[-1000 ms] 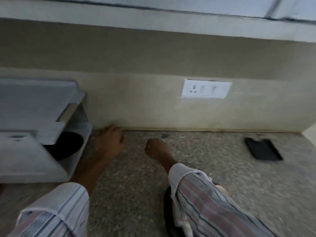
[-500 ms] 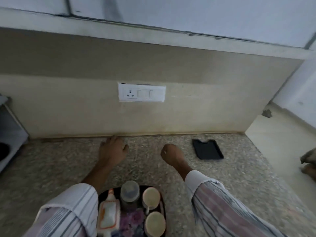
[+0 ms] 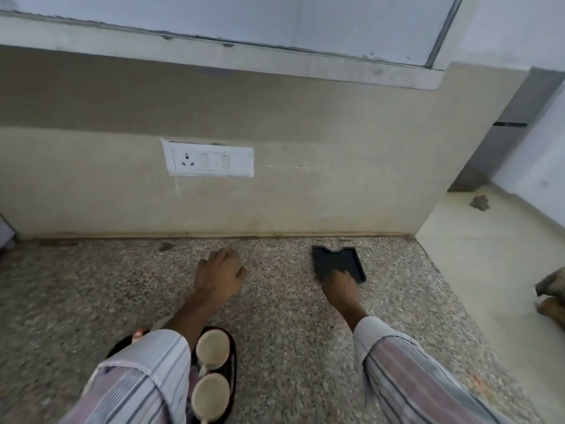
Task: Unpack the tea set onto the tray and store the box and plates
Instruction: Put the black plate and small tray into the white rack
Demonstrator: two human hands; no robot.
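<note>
1. While the right hand point(image 3: 339, 286) reaches forward over the speckled stone counter point(image 3: 91, 286), its fingertips rest on the near edge of a flat black case point(image 3: 336, 260) lying close to the back wall; the fingers lie fairly straight on it, and whether they pinch it cannot be told.
2. Well to the left of that hand, the left hand point(image 3: 218, 278) lies palm-down on the counter, fingers loosely spread and holding nothing.
3. Behind the left hand, toward the person and partly under the left striped sleeve point(image 3: 137, 381), sits a dark round tray point(image 3: 233, 359).
4. On the tray's right side two cream cups stand one behind the other: the farther cup point(image 3: 212, 347) just behind the left forearm, the nearer cup point(image 3: 211, 394) closest to the person.
5. A small bit of a white and orange piece point(image 3: 137, 334) shows at the tray's far left edge, above the sleeve; the rest of it is hidden.
6. Beyond both hands, on the beige wall, a white socket and switch plate point(image 3: 209, 159) sits above and slightly left of the left hand.
7. Right of the right hand the counter ends, with pale floor point(image 3: 489, 255) beyond it.
</note>
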